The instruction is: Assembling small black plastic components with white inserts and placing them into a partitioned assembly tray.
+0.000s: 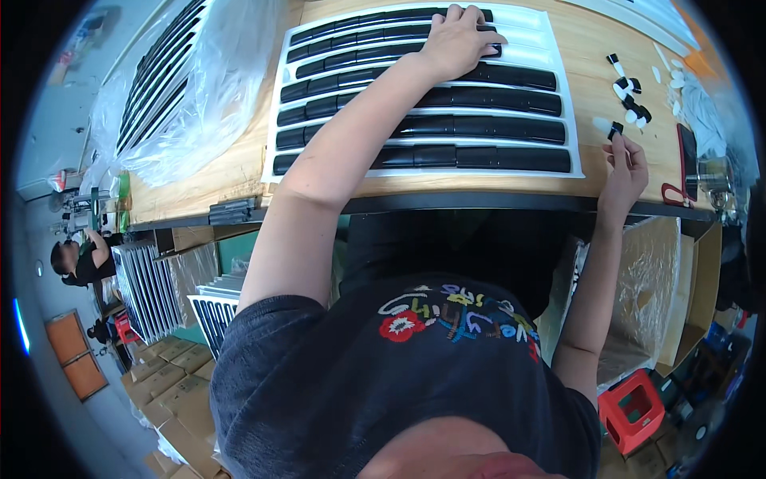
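A white tray (576, 160) on the table carries several rows of glossy black tubular pieces (511, 127) lying end to end. My left hand (456, 46) reaches across them to the far rows, its fingers curled over the right end of a black tube (488, 50). Bare white grooves show to the right of that hand. Beside the tray's right edge, my right hand (625, 169) pinches a small black piece (615, 130) between thumb and fingertips. A translucent whitish oval bit (601, 124) shows next to that piece; whether they are joined I cannot tell.
Several small black-and-white pieces (630, 104) lie scattered at the far right, near a dark red-edged phone (687, 160). Plastic film (231, 104) covers more black pieces on the left. Below the table are a red stool (633, 411) and cardboard boxes (179, 399). A person (84, 255) is at far left.
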Tool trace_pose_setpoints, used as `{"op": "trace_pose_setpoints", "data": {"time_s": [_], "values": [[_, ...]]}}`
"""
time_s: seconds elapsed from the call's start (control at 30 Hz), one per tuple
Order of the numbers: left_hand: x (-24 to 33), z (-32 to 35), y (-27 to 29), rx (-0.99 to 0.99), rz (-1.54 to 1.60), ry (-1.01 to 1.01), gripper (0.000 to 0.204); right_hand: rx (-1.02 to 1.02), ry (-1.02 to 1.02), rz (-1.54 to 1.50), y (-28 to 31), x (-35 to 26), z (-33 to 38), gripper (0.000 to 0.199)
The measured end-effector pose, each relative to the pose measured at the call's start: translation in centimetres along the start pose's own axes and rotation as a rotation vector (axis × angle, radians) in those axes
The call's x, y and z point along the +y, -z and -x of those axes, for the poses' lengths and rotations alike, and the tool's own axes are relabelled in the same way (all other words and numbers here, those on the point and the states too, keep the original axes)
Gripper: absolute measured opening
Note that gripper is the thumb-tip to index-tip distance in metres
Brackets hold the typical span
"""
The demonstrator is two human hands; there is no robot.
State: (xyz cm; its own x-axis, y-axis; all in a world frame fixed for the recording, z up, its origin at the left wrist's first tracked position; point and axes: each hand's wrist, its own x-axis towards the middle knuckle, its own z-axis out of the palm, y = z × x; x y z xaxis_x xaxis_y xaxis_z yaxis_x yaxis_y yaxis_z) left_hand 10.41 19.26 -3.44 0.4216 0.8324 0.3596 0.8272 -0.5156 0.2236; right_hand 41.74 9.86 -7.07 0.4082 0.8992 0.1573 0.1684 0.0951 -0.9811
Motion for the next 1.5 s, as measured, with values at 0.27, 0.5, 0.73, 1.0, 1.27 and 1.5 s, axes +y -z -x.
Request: {"op": "trace_pose_setpoints", "data": {"time_s": [0.27, 0.5, 0.73, 1.0, 1.27, 1.5], "values": [[-2.5, -0.3, -0.9, -0.131, 0.051, -0.016, 0.028, -0.017, 0.047, -0.046, -0.5, 0.2, 0.1, 0.014], [-2.7, 0.1, -2.7, -0.046, -0.099, -0.097, 0.036, 0.012, 0.063, -0.035, -0.6, -0.4, 0.8, 0.014], [-2.2, -0.3, -2.7, -0.059, -0.155, -0.219, 0.047, 0.028, 0.035, -0.027, -0.1, -0.5, 0.5, 0.016], [-2.6, -0.6, -1.9, -0.106, 0.049, -0.219, 0.033, 0.015, 0.050, -0.040, -0.4, -0.4, 0.6, 0.015], [-3.2, -2.0, -1.1, -0.115, -0.062, -0.159, 0.022, 0.025, 0.042, -0.086, -0.8, -0.5, 0.6, 0.015], [-1.8, -5.8, 0.7, -0.335, -0.118, -0.036, 0.020, 0.025, 0.037, -0.067, -0.4, -0.1, 0.5, 0.016]]}}
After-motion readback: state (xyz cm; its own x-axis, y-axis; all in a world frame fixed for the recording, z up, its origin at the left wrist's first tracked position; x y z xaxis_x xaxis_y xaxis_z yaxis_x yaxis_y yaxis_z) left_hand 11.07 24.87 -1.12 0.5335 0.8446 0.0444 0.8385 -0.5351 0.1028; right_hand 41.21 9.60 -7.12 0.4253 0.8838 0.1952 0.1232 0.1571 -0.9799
